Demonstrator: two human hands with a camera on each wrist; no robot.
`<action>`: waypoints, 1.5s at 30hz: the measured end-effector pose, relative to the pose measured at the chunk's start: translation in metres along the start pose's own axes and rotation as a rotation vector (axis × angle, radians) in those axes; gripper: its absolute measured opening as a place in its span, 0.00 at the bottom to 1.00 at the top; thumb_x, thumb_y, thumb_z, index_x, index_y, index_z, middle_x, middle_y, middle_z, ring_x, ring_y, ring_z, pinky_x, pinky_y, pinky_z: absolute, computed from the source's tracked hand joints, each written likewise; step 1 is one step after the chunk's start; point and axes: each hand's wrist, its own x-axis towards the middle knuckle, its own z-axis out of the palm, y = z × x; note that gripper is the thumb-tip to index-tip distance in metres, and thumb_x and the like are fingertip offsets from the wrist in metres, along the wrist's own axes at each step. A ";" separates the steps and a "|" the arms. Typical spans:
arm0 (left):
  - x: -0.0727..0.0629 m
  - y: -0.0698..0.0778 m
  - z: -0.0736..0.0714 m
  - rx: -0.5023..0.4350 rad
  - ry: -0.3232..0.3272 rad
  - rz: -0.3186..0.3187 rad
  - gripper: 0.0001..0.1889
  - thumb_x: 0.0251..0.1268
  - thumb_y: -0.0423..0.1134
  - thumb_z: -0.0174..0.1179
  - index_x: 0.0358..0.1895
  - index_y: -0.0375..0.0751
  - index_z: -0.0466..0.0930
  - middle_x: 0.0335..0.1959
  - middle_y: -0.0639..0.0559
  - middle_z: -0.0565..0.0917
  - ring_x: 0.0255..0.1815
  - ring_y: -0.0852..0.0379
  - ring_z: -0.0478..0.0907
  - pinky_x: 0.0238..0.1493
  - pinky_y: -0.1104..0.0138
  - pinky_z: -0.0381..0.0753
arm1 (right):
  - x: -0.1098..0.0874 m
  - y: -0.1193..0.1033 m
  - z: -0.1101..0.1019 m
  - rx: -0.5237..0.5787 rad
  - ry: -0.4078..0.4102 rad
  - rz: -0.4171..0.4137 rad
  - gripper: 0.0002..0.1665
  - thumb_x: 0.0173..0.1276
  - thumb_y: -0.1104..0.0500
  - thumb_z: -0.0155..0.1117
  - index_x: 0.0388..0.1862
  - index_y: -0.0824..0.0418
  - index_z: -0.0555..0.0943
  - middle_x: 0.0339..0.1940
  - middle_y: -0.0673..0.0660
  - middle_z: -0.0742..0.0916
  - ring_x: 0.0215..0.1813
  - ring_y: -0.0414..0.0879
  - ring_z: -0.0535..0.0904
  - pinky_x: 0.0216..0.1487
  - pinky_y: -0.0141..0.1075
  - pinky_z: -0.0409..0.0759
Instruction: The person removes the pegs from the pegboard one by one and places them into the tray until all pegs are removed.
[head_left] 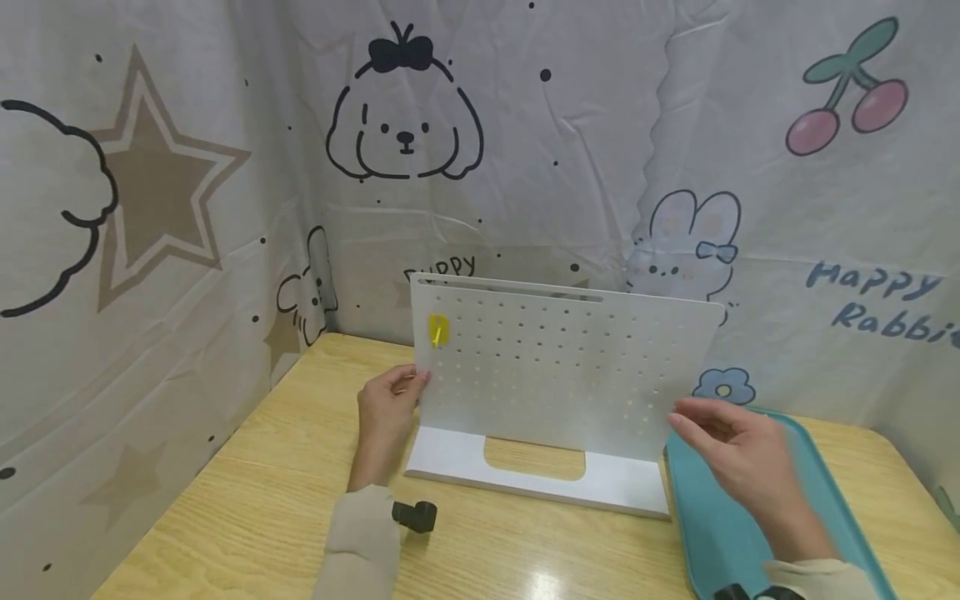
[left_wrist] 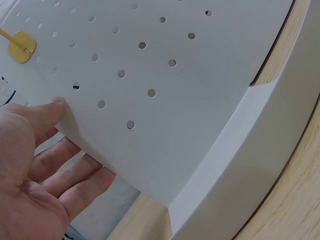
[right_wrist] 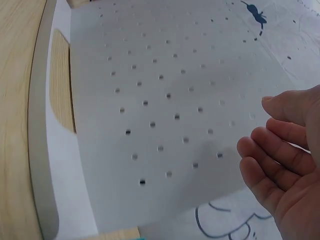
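Observation:
A white pegboard [head_left: 540, 383] with rows of small holes stands upright on a white base [head_left: 622, 481]. A yellow hook [head_left: 438, 331] is mounted near its upper left corner. My left hand [head_left: 384, 412] pinches the board's left edge; in the left wrist view the thumb [left_wrist: 56, 106] lies on the front face and the other fingers are partly hidden behind the edge. Beside the right edge is my right hand [head_left: 750, 454], its fingers loosely bent. The right wrist view shows a gap between thumb and fingers [right_wrist: 265, 152], with nothing held there.
A teal tray [head_left: 813, 442] lies on the wooden table [head_left: 262, 508] at the right, partly under my right forearm. Cloth with printed cartoons [head_left: 525, 167] hangs behind and to the left of the table. The base has a cutout [head_left: 534, 458] showing the tabletop.

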 end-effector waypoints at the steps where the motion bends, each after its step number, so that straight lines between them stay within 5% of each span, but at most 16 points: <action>1: 0.000 0.000 0.000 -0.002 -0.001 -0.002 0.12 0.69 0.44 0.66 0.48 0.41 0.87 0.42 0.48 0.88 0.42 0.51 0.86 0.41 0.61 0.85 | 0.001 -0.002 0.002 0.000 -0.006 -0.010 0.11 0.65 0.62 0.74 0.44 0.67 0.87 0.38 0.56 0.89 0.37 0.26 0.81 0.37 0.20 0.78; 24: 0.000 0.003 0.000 0.013 0.008 0.016 0.12 0.69 0.43 0.66 0.47 0.40 0.87 0.42 0.48 0.88 0.42 0.51 0.86 0.37 0.66 0.84 | 0.023 -0.045 0.053 0.127 -0.120 -0.167 0.10 0.66 0.64 0.72 0.45 0.66 0.87 0.40 0.52 0.90 0.41 0.44 0.85 0.40 0.30 0.82; 35: 0.000 0.001 -0.001 0.010 0.007 0.008 0.11 0.69 0.42 0.66 0.48 0.40 0.87 0.42 0.47 0.88 0.42 0.50 0.86 0.39 0.65 0.85 | 0.034 -0.067 0.080 0.207 -0.200 -0.176 0.12 0.67 0.62 0.71 0.47 0.64 0.87 0.42 0.52 0.90 0.43 0.44 0.86 0.44 0.41 0.84; 45: 0.001 -0.001 0.000 0.021 -0.004 -0.022 0.13 0.69 0.45 0.66 0.48 0.41 0.87 0.42 0.47 0.88 0.41 0.50 0.86 0.40 0.62 0.85 | 0.044 -0.090 0.106 0.298 -0.242 -0.224 0.11 0.65 0.63 0.72 0.46 0.65 0.87 0.40 0.52 0.90 0.41 0.44 0.86 0.42 0.41 0.84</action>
